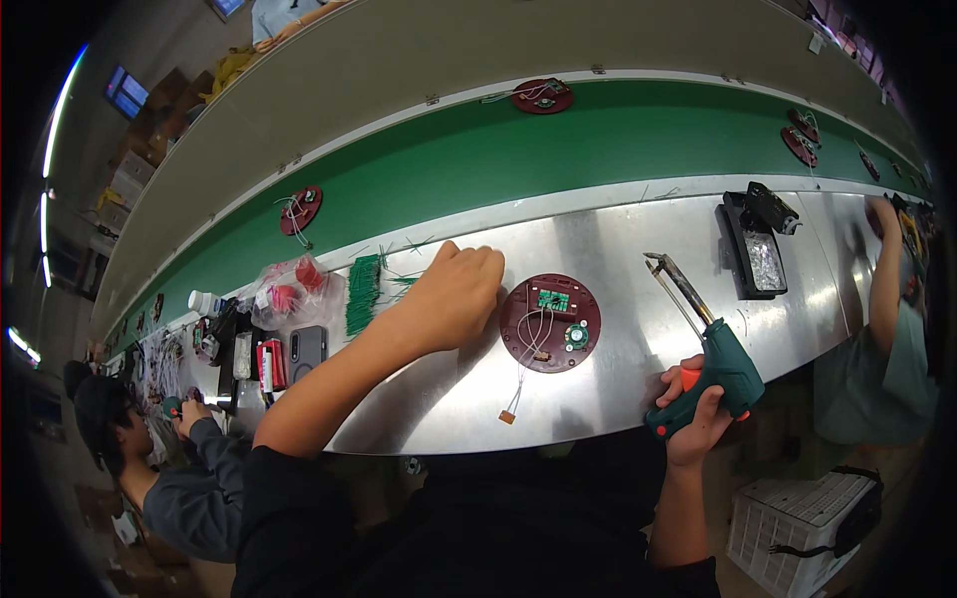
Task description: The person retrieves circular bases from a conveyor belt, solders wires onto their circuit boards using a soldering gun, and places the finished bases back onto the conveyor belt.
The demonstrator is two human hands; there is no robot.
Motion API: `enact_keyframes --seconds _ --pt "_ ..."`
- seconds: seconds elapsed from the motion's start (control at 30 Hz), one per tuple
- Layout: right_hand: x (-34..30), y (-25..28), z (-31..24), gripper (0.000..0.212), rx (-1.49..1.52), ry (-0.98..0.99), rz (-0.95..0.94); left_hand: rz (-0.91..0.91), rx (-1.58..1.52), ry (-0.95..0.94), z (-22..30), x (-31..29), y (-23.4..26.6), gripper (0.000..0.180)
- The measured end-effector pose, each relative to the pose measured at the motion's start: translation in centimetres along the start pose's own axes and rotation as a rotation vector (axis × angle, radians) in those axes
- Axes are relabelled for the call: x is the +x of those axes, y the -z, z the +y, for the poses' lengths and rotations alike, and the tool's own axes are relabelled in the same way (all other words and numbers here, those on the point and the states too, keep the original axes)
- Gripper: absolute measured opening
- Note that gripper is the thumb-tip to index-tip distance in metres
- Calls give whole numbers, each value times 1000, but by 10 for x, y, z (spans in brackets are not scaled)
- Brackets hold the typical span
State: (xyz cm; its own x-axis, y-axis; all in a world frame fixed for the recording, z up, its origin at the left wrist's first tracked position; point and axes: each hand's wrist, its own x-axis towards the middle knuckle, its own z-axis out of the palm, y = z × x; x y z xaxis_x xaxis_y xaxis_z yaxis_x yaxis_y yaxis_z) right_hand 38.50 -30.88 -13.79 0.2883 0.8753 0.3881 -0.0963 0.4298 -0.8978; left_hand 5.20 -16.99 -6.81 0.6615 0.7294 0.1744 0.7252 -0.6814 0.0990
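My right hand (695,419) is wrapped round the handle of a green soldering gun (733,371) with an orange trigger, its metal tip pointing away from me above the bench. My left hand (465,292) is closed, fingers curled down; whatever they pinch, if anything, is hidden behind the knuckles. Just right of it lies a round dark-red plastic disc (520,342) carrying a small green circuit board (554,300) and a round component (576,336). Thin white wires run off its near edge to a small orange-brown piece (508,418) on the metal bench.
Green wire pieces (363,295) lie left of my left hand, beside a phone (308,349) and a plastic bag (289,297). A black tray (764,261) stands at the right. Beyond the bench, a green belt (429,149) carries more discs (543,96). Co-workers (194,478) sit at both sides.
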Motion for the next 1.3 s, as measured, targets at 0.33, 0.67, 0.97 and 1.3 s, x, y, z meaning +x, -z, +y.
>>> enact_keyframes --seconds 0.33,0.67,0.97,1.3 --pt "1 -1 0 60 0 -8 -27 149 -806 196 32 10 -22 14" --pt "-3 -4 -3 68 -79 10 -14 265 -801 339 86 -12 -11 11" --pt "-21 1 -23 64 -185 -8 -168 302 -669 232 71 3 -24 15" --pt "-30 4 -21 69 -253 -191 -210 318 -970 319 68 1 -39 14"
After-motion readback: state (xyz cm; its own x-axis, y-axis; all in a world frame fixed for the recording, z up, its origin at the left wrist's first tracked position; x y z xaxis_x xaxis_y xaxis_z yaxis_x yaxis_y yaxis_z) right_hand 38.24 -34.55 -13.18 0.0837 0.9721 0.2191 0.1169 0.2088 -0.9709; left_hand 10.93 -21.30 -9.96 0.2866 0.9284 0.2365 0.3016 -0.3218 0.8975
